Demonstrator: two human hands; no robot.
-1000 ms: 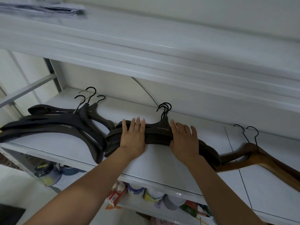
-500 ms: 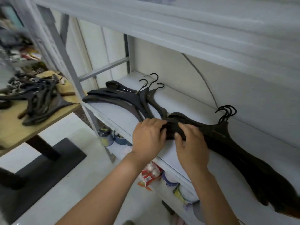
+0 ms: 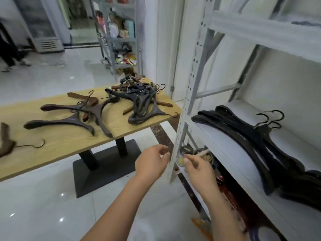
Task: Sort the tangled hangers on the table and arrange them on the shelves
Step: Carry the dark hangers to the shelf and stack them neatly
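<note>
A stack of black hangers (image 3: 250,136) lies on the white shelf (image 3: 224,152) at the right, hooks toward the wall. On the wooden table (image 3: 57,146) at the left rest dark brown hangers (image 3: 73,117), and a tangled pile of black and brown hangers (image 3: 140,100) sits at its far right corner. My left hand (image 3: 152,162) and my right hand (image 3: 198,167) hang in mid-air between table and shelf, on either side of the shelf's front post. Both are empty, with loosely curled fingers.
The perforated white shelf post (image 3: 184,108) stands just behind my hands. Paint cans (image 3: 205,155) and packets fill the shelf below. The table's black pedestal base (image 3: 104,164) rests on the glossy tiled floor. Another stocked rack (image 3: 119,37) stands at the back; a person's legs (image 3: 8,51) are far left.
Both hands have let go of the black hanger stack and drawn back off the shelf. My view has swung left and down, bringing the table into sight.
</note>
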